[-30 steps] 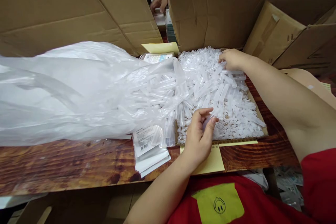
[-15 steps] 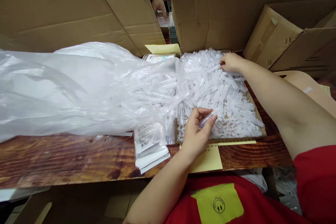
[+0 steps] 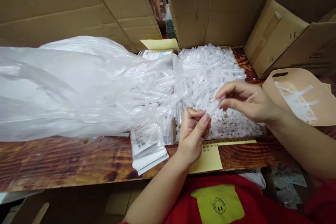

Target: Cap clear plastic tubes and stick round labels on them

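My left hand (image 3: 193, 131) is closed around the lower end of a clear plastic tube (image 3: 214, 107), thumb on top. The tube slants up to the right, over the heap. At its upper end my right hand (image 3: 243, 99) pinches with thumb and fingertips; whether a separate small cap sits there I cannot make out. Beneath both hands lies a shallow cardboard tray (image 3: 236, 139) heaped with clear tubes (image 3: 204, 84), small clear caps (image 3: 207, 54) at the back and small whitish pieces (image 3: 236, 126) at the front.
A large translucent bag (image 3: 78, 91) of tubes spreads left, its mouth over the tray. Printed packets (image 3: 147, 150) and a yellow sheet (image 3: 208, 159) lie in front. To the right is a beige basin (image 3: 325, 112) holding white strips, below an open carton (image 3: 278, 35). Another person's hand (image 3: 157, 0) shows behind.
My right hand has come from the back of the tray toward me, to the tube in my left hand. My left hand has closed more tightly. The other person's hand has shifted slightly.
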### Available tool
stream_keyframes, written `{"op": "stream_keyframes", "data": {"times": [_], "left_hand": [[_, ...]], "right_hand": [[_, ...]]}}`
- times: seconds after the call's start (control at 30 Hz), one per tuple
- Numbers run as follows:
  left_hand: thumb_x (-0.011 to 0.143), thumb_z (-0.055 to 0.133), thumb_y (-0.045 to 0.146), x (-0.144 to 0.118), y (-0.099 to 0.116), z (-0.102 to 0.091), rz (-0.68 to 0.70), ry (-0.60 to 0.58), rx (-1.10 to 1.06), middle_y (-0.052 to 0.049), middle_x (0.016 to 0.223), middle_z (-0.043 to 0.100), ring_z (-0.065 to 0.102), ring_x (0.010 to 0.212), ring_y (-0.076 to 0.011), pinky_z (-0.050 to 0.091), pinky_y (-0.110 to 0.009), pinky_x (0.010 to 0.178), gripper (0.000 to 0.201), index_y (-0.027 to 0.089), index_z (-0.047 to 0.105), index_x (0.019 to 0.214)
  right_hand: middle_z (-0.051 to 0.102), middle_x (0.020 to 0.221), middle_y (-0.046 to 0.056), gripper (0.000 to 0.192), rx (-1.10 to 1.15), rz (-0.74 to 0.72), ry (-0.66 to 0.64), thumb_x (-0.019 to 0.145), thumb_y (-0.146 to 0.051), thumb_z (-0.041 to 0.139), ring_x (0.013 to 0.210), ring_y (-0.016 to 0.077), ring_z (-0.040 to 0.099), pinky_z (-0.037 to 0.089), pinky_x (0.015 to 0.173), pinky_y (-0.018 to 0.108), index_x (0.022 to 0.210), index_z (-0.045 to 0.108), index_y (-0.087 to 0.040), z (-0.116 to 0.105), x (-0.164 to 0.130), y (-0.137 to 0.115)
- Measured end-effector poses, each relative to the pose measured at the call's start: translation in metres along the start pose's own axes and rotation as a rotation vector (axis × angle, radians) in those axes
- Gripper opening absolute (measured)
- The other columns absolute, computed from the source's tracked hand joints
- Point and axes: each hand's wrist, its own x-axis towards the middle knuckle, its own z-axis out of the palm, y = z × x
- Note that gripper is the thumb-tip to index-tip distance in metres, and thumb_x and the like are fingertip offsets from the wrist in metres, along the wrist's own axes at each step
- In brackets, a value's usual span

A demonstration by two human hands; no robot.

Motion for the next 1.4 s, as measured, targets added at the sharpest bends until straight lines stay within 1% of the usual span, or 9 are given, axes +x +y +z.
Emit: {"op": "stream_keyframes", "data": {"times": [0.27,0.4,0.57,0.67,0.77,0.9,1.0,1.2,1.4], "left_hand": [[0.092,0.074,0.041,0.000,-0.005,-0.010,-0.085,-0.246,-0.017,0.006,0.070,0.050,0.033,0.048,-0.0053,0.024,-0.016,0.043,0.035,0.022,0.044,0.091],[0.094,0.073,0.041,-0.004,-0.012,-0.011,0.053,-0.158,0.250,0.003,0.078,0.051,0.041,0.059,-0.0081,0.034,-0.021,0.052,0.032,0.022,0.047,0.091],[0.094,0.072,0.044,-0.004,-0.014,-0.011,0.029,-0.184,0.289,0.002,0.080,0.050,0.043,0.064,-0.0099,0.036,-0.024,0.058,0.032,0.021,0.049,0.093],[0.094,0.073,0.041,-0.003,-0.013,-0.011,-0.019,-0.216,0.210,0.004,0.077,0.047,0.038,0.058,-0.0072,0.032,-0.023,0.055,0.031,0.021,0.049,0.094],[0.094,0.073,0.041,-0.003,-0.012,-0.009,-0.087,-0.246,0.125,0.005,0.075,0.048,0.036,0.053,-0.0053,0.029,-0.021,0.051,0.032,0.021,0.048,0.093],[0.095,0.072,0.040,-0.004,-0.011,-0.008,-0.079,-0.263,0.136,0.005,0.078,0.050,0.037,0.053,-0.0047,0.031,-0.021,0.052,0.033,0.021,0.046,0.093],[0.097,0.069,0.041,-0.006,-0.011,-0.008,-0.060,-0.281,0.160,0.005,0.078,0.049,0.039,0.056,-0.0064,0.034,-0.021,0.055,0.030,0.021,0.046,0.095],[0.102,0.053,0.019,-0.011,-0.013,-0.010,0.432,-0.330,0.721,-0.003,0.093,0.057,0.060,0.081,-0.0138,0.045,-0.026,0.070,0.008,0.023,0.046,0.102],[0.095,0.055,0.008,-0.016,-0.006,-0.014,0.845,-0.320,1.216,-0.004,0.089,0.063,0.065,0.074,-0.0172,0.045,-0.028,0.063,0.025,0.024,0.042,0.110]], "right_hand": [[0.069,0.086,0.002,0.009,-0.293,-0.199,-0.082,0.100,-0.027,0.063,0.074,0.0122,0.065,0.050,0.067,0.024,0.101,0.066,-0.019,0.003,-0.022,-0.001],[0.044,0.055,-0.003,0.047,-0.548,-0.075,0.008,0.106,-0.042,0.049,0.051,0.0098,0.044,0.033,0.052,0.026,0.065,0.048,-0.020,0.004,-0.029,-0.004],[0.063,0.081,0.001,0.030,-0.421,-0.040,-0.125,0.098,-0.049,0.063,0.069,0.0130,0.057,0.044,0.063,0.025,0.094,0.059,-0.020,-0.007,-0.030,-0.008],[0.053,0.065,-0.003,0.034,-0.439,-0.070,-0.162,0.103,-0.046,0.055,0.058,0.0105,0.050,0.039,0.056,0.023,0.081,0.056,-0.020,-0.011,-0.031,-0.008],[0.065,0.081,0.001,0.025,-0.463,-0.104,-0.244,0.102,-0.043,0.058,0.069,0.0117,0.060,0.044,0.063,0.023,0.097,0.062,-0.018,-0.011,-0.031,-0.009],[0.057,0.066,-0.002,0.035,-0.489,-0.074,-0.263,0.106,-0.041,0.048,0.059,0.0110,0.054,0.040,0.058,0.023,0.079,0.057,-0.020,-0.009,-0.031,-0.013],[0.066,0.081,0.003,0.024,-0.468,-0.053,-0.276,0.101,-0.041,0.055,0.070,0.0143,0.060,0.044,0.066,0.025,0.092,0.062,-0.020,-0.006,-0.031,-0.016],[0.044,0.057,-0.004,0.057,-0.110,0.406,-0.334,0.092,-0.072,0.056,0.054,0.0106,0.040,0.031,0.049,0.024,0.069,0.053,-0.020,0.004,-0.028,-0.013],[0.024,0.043,-0.011,0.066,0.172,0.818,-0.554,0.076,-0.086,0.063,0.037,0.0065,0.017,0.012,0.037,0.025,0.066,0.050,-0.022,0.002,-0.009,-0.017]]}}
